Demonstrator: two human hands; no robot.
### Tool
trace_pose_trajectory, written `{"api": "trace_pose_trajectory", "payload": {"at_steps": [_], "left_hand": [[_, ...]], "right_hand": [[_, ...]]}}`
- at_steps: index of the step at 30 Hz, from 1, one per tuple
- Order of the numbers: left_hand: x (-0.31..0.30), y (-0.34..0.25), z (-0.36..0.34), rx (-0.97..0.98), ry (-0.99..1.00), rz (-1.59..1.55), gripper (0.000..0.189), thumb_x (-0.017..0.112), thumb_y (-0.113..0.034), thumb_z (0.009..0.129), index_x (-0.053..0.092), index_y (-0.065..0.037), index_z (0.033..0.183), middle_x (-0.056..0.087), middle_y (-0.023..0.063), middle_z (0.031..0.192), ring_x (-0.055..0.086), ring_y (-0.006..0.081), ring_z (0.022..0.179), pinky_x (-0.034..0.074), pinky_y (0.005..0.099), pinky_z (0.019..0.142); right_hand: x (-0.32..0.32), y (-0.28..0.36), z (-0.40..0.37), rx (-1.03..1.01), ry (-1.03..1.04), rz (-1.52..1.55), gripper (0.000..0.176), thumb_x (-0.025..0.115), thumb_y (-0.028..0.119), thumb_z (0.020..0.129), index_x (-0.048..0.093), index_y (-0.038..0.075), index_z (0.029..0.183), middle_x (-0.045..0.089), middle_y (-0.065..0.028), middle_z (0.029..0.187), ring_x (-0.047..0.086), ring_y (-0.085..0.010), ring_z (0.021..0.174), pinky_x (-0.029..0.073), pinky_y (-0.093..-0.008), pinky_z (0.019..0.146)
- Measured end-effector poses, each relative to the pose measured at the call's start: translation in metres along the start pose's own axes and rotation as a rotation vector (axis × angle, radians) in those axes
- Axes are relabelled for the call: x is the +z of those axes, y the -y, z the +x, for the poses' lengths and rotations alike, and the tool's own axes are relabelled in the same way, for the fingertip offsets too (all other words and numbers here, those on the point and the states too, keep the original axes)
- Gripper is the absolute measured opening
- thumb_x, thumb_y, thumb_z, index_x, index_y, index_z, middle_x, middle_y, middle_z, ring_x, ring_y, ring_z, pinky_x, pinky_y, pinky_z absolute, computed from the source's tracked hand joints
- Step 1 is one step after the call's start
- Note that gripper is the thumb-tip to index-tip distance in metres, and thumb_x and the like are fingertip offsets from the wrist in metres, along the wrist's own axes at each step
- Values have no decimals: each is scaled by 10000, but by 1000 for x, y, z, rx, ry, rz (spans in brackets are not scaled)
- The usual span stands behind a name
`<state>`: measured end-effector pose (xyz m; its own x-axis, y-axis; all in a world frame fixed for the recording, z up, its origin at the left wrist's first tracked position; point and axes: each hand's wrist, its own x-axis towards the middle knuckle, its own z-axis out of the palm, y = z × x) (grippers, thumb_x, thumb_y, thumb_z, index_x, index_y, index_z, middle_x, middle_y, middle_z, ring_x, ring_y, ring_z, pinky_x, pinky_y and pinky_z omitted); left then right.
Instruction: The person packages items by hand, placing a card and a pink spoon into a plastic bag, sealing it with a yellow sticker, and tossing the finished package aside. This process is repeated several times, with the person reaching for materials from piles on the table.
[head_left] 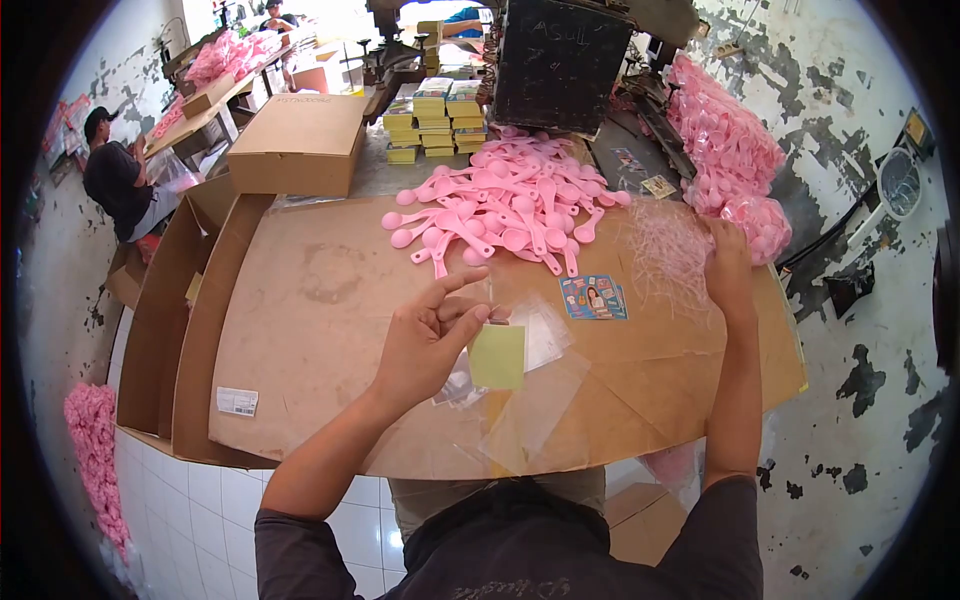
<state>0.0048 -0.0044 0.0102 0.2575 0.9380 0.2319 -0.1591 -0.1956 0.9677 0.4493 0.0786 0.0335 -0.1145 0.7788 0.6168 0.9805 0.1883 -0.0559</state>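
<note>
My left hand (440, 330) pinches the top edge of a small yellow-green card (498, 357) over the cardboard-covered table (330, 350). Clear plastic bags (545, 335) lie under and beside the card. My right hand (728, 265) is at the table's right side, next to a heap of clear plastic strips (665, 250) and a bag of pink spoons (757, 228). Its fingertips are partly hidden, so what they hold cannot be made out. A pile of pink spoons (510, 205) lies beyond my left hand. Printed blue cards (594, 298) rest between my hands.
A closed cardboard box (298, 140) and stacks of yellow-edged cards (435, 115) stand at the back. A black metal box (558, 65) rises behind the spoons. An open carton (165, 330) borders the left side. Another person (120, 180) sits at far left.
</note>
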Motion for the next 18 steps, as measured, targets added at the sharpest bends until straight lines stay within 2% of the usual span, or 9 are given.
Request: {"api": "trace_pose_trajectory", "payload": {"at_steps": [2, 4, 6, 8, 11, 14, 18], "left_hand": [[1, 4, 1, 15, 7, 10, 415, 609, -85, 1049, 502, 38, 1431, 766, 168, 1096, 717, 143, 1019, 570, 278, 885], [3, 6, 2, 4, 16, 8, 405, 606, -92, 1052, 510, 45, 1421, 765, 173, 1102, 720, 157, 1029, 572, 294, 902], [4, 7, 1, -37, 19, -7, 397, 602, -88, 1052, 514, 59, 1410, 761, 181, 1111, 726, 187, 1053, 574, 326, 942], [5, 10, 1, -22, 33, 18, 403, 602, -91, 1052, 512, 54, 1417, 757, 185, 1121, 725, 193, 1062, 574, 328, 947], [4, 10, 1, -5, 51, 2, 413, 600, -93, 1055, 504, 41, 1433, 746, 174, 1153, 716, 172, 1059, 568, 306, 943], [2, 10, 1, -12, 74, -46, 393, 606, -94, 1052, 533, 43, 1413, 734, 161, 1185, 711, 160, 1056, 569, 296, 948], [-1, 8, 0, -117, 51, 34, 301, 636, -92, 1037, 644, 47, 1303, 749, 144, 1140, 717, 162, 1024, 593, 316, 915]], "right_hand": [[-14, 42, 3, -47, -37, 131, 372, 590, 16, 910, 663, 46, 1273, 666, -172, 1265, 629, -333, 1172, 487, -423, 984], [-23, 98, -1, 127, 286, 663, 323, 634, 70, 950, 669, 59, 1271, 686, -115, 1192, 641, -229, 1112, 493, -361, 941], [-18, 142, -13, -106, 463, 886, 319, 710, 165, 960, 662, 74, 1262, 705, -52, 1119, 655, -159, 1002, 509, -328, 862], [-17, 188, -24, -269, 444, 1088, 339, 733, 144, 955, 646, 56, 1271, 709, -43, 1077, 660, -142, 953, 518, -316, 832], [-3, 208, -30, -76, 651, 1321, 362, 739, 103, 954, 619, 7, 1281, 691, -51, 1001, 662, -120, 931, 527, -278, 804], [7, 206, -25, 23, 682, 1468, 309, 717, 83, 973, 628, -16, 1252, 677, -35, 989, 650, -78, 902, 525, -244, 771], [6, 202, -23, 50, 679, 1441, 218, 714, 80, 980, 670, -24, 1166, 688, -37, 989, 646, -73, 896, 532, -247, 776]]}}
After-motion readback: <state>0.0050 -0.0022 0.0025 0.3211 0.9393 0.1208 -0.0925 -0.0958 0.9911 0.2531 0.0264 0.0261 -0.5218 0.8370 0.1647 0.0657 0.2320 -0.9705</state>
